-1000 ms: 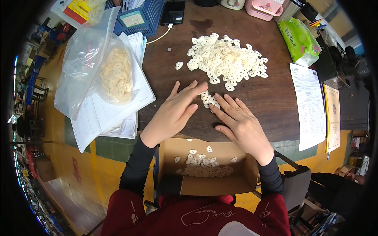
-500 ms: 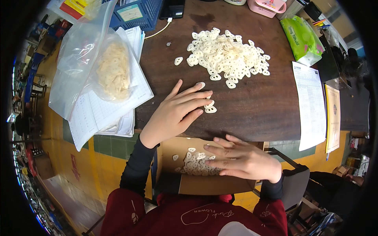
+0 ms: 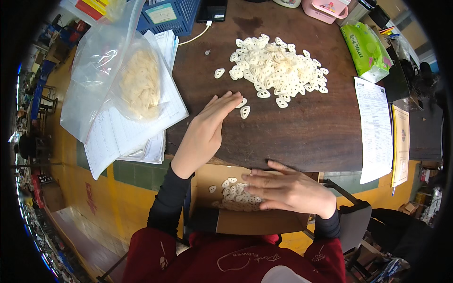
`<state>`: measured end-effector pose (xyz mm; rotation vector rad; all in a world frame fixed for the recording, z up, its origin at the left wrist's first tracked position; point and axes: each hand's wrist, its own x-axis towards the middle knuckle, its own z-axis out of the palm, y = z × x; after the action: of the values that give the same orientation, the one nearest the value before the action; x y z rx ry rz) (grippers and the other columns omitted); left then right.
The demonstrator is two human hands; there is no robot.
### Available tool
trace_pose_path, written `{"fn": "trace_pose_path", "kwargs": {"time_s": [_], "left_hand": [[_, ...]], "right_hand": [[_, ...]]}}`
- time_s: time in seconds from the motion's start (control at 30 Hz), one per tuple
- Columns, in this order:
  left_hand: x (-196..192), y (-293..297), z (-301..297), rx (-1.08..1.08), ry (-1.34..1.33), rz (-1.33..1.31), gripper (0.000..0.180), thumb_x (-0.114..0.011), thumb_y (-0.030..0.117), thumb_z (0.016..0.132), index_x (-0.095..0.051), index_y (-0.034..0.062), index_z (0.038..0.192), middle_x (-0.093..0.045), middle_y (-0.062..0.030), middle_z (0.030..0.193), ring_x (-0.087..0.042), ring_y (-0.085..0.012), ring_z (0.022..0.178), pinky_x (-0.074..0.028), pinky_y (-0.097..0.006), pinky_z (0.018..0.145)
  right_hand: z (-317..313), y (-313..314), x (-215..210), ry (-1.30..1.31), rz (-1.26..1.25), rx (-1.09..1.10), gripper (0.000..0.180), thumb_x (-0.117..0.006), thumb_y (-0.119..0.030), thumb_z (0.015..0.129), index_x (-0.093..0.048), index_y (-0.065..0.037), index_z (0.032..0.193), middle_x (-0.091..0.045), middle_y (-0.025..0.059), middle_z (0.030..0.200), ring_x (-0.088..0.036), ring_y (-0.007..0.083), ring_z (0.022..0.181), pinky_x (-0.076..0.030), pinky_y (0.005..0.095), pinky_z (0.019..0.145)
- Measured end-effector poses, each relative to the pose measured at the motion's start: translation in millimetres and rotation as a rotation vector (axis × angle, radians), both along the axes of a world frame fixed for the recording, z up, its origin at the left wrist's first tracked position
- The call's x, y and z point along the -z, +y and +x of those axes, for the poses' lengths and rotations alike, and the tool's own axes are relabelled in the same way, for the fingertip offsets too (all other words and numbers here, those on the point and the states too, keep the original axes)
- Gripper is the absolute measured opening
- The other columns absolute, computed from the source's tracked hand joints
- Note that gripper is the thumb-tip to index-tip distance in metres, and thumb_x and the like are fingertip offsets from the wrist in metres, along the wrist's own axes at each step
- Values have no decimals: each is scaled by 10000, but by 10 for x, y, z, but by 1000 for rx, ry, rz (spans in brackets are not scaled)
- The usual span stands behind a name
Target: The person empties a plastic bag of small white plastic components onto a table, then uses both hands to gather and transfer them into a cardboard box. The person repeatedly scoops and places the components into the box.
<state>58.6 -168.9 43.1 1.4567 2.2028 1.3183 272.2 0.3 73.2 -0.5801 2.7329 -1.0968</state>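
Observation:
Small flat cream pieces with rounded corners and holes lie in a large pile [image 3: 281, 70] on the dark wooden table. My left hand [image 3: 204, 129] rests on the tabletop, fingers stretched out and close together. By its fingertips is a loose cream piece [image 3: 245, 112], with another partly showing beside the fingers. My right hand [image 3: 295, 191] hovers over an open cardboard box [image 3: 259, 222] below the table's front edge, its fingers spread and holding nothing that shows. More such pieces [image 3: 233, 192] lie inside the box, some of them hidden by this hand.
Left on the table, a clear plastic bag [image 3: 139, 87] of similar pieces sits on papers [image 3: 127, 129], near a blue basket [image 3: 170, 19] and a phone [image 3: 212, 10]. On the right are a green tissue pack [image 3: 365, 49], a printed sheet [image 3: 375, 132] and a pink container [image 3: 325, 9].
My left hand has drawn its fingers together and turned. The few pieces near the table's front edge by its fingers are gone from there. My right hand stays over the box.

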Motion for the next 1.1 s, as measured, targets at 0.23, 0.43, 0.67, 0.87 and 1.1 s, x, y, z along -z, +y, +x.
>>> {"fn": "trace_pose_path", "kwargs": {"time_s": [0.23,0.43,0.67,0.87,1.1], "left_hand": [[-28,-8,-15,-2,-130,34,652,-398,-121,950,-459,74,1569,-493,-131,1604,-390,-305,1539,-270,-424,1275],[93,228,-218,-223,329,-285,698,-472,414,1106,-210,111,1678,-192,-237,1724,-137,-429,1606,-140,-576,1276],[235,493,-285,-31,515,-310,700,-410,537,1101,-256,169,1676,-239,-186,1725,-241,-358,1590,-155,-556,1282],[176,206,-57,222,529,-287,669,-524,502,1053,-347,256,1650,-267,-34,1739,-274,-312,1586,-180,-556,1285],[9,9,-50,332,151,-172,416,-689,208,981,-673,179,1396,-521,-51,1591,-414,-301,1520,-290,-556,1253]], "right_hand": [[-471,199,-14,239,-9,339,646,-689,-294,963,-514,-35,1529,-492,182,1589,-465,364,1477,-364,507,1233],[-611,34,140,282,237,244,650,-724,-311,915,-565,-43,1486,-480,151,1606,-480,317,1472,-387,469,1225],[64,-90,48,67,93,-6,595,-716,-399,928,-639,-81,1425,-561,85,1551,-523,238,1444,-406,423,1229],[313,92,-45,-30,-217,62,599,-699,-423,919,-679,-30,1371,-638,178,1450,-580,349,1387,-426,551,1180],[72,301,-150,178,11,439,515,-702,-293,940,-671,-3,1365,-595,203,1488,-519,393,1434,-369,539,1215]]}}
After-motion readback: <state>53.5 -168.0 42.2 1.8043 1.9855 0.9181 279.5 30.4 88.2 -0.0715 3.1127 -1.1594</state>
